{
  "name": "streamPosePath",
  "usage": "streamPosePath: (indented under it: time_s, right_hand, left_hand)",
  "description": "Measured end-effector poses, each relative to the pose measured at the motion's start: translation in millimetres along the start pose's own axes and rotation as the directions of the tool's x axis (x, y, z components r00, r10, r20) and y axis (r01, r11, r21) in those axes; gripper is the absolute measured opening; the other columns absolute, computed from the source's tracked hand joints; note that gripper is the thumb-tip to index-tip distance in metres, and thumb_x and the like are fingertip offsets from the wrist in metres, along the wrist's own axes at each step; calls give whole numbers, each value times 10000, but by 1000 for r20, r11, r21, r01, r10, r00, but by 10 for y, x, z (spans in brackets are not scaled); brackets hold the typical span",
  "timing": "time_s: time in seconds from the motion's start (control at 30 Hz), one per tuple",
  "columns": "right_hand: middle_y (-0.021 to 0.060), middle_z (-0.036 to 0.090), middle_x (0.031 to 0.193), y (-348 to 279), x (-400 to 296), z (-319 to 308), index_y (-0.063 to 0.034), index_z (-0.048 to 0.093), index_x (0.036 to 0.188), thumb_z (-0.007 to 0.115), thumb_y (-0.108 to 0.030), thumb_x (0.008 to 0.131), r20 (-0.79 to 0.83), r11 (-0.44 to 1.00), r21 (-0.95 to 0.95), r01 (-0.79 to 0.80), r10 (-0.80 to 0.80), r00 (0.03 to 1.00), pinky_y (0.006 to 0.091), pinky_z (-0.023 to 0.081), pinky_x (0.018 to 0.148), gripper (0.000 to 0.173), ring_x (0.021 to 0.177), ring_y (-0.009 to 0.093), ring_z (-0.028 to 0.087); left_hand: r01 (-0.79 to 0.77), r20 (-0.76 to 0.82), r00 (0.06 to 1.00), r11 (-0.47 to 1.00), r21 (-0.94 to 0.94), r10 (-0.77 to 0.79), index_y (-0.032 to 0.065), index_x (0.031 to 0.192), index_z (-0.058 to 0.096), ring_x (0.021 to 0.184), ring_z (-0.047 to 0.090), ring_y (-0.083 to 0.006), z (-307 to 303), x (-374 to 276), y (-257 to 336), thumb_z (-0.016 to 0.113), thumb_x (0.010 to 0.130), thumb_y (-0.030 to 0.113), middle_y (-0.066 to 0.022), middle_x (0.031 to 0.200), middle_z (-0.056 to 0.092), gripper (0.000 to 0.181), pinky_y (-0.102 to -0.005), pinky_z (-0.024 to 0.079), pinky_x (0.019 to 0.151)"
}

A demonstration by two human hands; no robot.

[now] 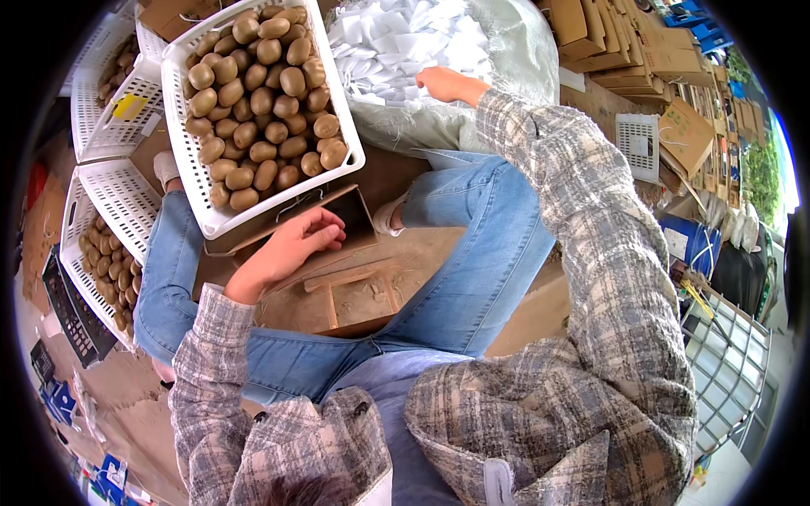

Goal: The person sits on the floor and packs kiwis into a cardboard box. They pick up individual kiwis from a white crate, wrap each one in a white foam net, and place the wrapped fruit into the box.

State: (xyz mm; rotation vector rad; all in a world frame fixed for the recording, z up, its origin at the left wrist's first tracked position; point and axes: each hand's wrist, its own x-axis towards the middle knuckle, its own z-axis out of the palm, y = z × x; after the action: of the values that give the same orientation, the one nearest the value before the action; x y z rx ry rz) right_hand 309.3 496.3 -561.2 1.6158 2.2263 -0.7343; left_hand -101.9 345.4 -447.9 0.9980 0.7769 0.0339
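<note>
A white plastic crate [354, 152] full of brown kiwifruit [262, 101] stands before me, over an opened cardboard box [354, 218]. My left hand [304, 240] hovers at the crate's near side, above the box, its fingers loosely curled and nothing visible in them. To the crate's right is a large woven plastic sack [525, 57], heaped with flat white foam sleeves [405, 50]. My right hand [446, 84] is over the near part of these sleeves, fingers bent downward; its fingertips are partly hidden, so whether it pinches a sleeve cannot be told.
Between my legs lies a low wooden frame [332, 307]. More white crates [117, 190] with kiwifruit stand at the left, beside a black crate [73, 316]. Flattened and stacked cardboard boxes [607, 38] are at the upper right. A caged white tank [728, 373] stands at the far right.
</note>
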Motion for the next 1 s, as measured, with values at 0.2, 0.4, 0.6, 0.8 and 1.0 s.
streamPosePath:
  time_s: [0.2,0.4,0.6,0.8,1.0]
  right_hand:
    - [154,632,1094,-24,65,-10,-74,615,1107,575,-23,801,19,987,-149,-67,71,997,420,471,857,313,1041,349,593]
    - [155,672,898,-1000,-66,-562,-62,622,1032,630,-178,849,-443,969,174,174,-80,893,411,522,716,216,786,302,655]
    - [66,651,777,-2458,-336,-430,-44,463,1032,645,-99,896,-248,495,840,221,-10,969,237,418,420,234,500,77,553]
    - [51,627,737,-2725,-303,-244,-25,505,903,657,-63,876,-246,496,852,169,95,965,247,433,481,159,536,74,557]
    - [64,637,722,-2751,-159,-158,-2,569,884,689,-81,844,-403,551,763,339,-5,915,296,495,615,149,666,130,623]
  left_hand:
    - [-50,-192,981,997,-66,36,44,1109,563,902,622,-138,-284,177,-39,504,996,263,-61,1026,633,253,-263,485,832]
    - [-135,-405,912,981,-139,68,52,1185,533,943,633,-137,-523,173,-57,494,1005,281,-54,1087,632,294,-268,481,875]
    - [-269,-517,853,913,-308,77,54,1111,572,923,653,-134,-577,232,-86,577,969,278,-20,1013,639,265,-255,492,797]
    - [-317,-644,765,881,-350,19,76,993,610,769,617,-80,-686,216,-143,718,875,285,21,836,620,263,-215,490,692]
    - [-293,-638,767,848,-441,-67,54,1061,590,808,618,-71,-719,239,-224,741,859,265,7,891,635,329,-176,456,690]
